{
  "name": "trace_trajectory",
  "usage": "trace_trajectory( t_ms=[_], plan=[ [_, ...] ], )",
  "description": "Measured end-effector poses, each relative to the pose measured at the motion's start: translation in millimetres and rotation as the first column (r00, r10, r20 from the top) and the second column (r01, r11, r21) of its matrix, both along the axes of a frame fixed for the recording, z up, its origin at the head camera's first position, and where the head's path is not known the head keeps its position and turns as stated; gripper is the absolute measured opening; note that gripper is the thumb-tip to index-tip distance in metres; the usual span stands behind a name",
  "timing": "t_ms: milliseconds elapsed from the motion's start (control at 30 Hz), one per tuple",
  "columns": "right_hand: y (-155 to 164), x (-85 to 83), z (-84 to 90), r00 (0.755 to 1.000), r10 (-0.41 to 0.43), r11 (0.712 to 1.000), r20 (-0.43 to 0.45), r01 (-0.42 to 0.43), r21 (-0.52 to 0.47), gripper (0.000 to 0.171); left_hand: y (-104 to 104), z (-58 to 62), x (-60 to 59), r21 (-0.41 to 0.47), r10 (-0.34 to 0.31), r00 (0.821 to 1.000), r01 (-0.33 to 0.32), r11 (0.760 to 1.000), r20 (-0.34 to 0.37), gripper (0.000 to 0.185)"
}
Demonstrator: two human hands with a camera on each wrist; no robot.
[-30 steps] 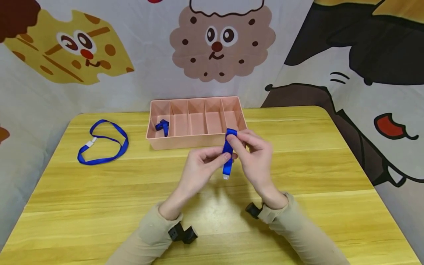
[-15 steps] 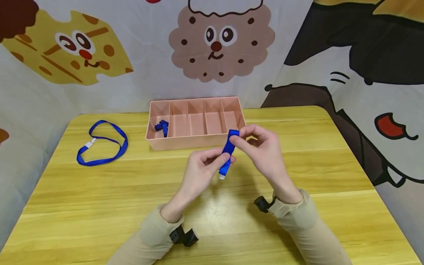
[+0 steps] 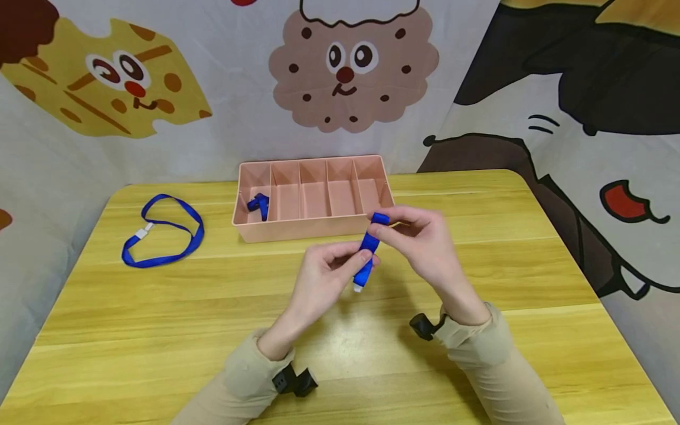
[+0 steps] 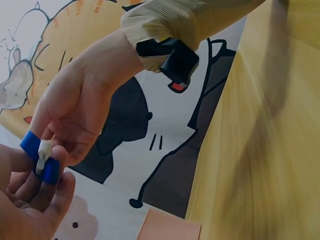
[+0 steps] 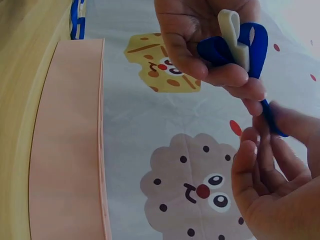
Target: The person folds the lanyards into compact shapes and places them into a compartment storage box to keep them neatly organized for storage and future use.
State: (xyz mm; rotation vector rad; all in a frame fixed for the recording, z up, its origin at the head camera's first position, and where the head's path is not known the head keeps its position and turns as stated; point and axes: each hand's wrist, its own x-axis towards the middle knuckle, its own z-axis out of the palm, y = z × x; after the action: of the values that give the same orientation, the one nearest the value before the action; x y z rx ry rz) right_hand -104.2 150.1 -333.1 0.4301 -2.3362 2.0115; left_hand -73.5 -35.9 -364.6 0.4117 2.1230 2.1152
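While both hands are raised a little above the yellow wooden table [image 3: 478, 271], they hold between them a folded blue lanyard [image 3: 368, 251], which hangs just in front of the pink divided organizer box [image 3: 297, 227]. The left hand [image 3: 324, 280] pinches the lower part of the folded strap between thumb and curled fingers, and the white plastic clip [image 3: 358, 288] at its end points down toward 6 o'clock. In the left wrist view this clip [image 4: 43, 155] shows between the blue layers, pressed by the fingertips. The right hand [image 3: 425, 245] grips the upper fold of the strap with thumb and index finger, at about 1 o'clock from the left hand; its other fingers are curled loosely. In the right wrist view the lanyard [image 5: 252, 47] is bent into a tight loop around the white clip [image 5: 232, 32].

The organizer box has five compartments in one row, and it stands at 12 o'clock from the hands. A second blue lanyard, bundled small [image 3: 258, 204], lies in the leftmost compartment (the other four show only their pink floor). A third blue lanyard [image 3: 159, 233] lies spread as an open loop on the table at about 9 o'clock from the box, well apart from it. Behind the table hangs a cloth backdrop with cartoon cookie faces [image 3: 350, 65].
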Motion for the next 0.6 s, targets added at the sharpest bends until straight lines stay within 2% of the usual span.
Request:
trace_trajectory(
  t_ms=[133,267,467,600],
  plan=[
    [-0.1,1.3,-2.6,0.999,0.002,0.997,-0.050,-0.005,-0.076,0.018,2.3,-5.1,5.2,0.013,-0.040,0.999,0.039,0.999,0.027,0.022],
    [-5.5,2.3,-4.0,0.995,0.013,0.997,-0.099,-0.020,-0.072,0.010,2.5,-9.3,11.2,0.027,-0.021,0.998,0.020,0.999,0.054,0.022],
    [-9.7,2.2,0.3,0.995,-0.068,0.997,-0.076,0.066,-0.040,0.021,4.1,-6.7,8.6,0.042,0.018,1.000,-0.019,0.999,0.004,0.023],
    [-7.4,3.4,1.4,0.997,-0.059,0.998,-0.043,0.059,-0.007,0.025,4.1,-4.6,5.6,0.035,0.039,0.999,-0.039,0.999,-0.002,0.024]
  ],
)
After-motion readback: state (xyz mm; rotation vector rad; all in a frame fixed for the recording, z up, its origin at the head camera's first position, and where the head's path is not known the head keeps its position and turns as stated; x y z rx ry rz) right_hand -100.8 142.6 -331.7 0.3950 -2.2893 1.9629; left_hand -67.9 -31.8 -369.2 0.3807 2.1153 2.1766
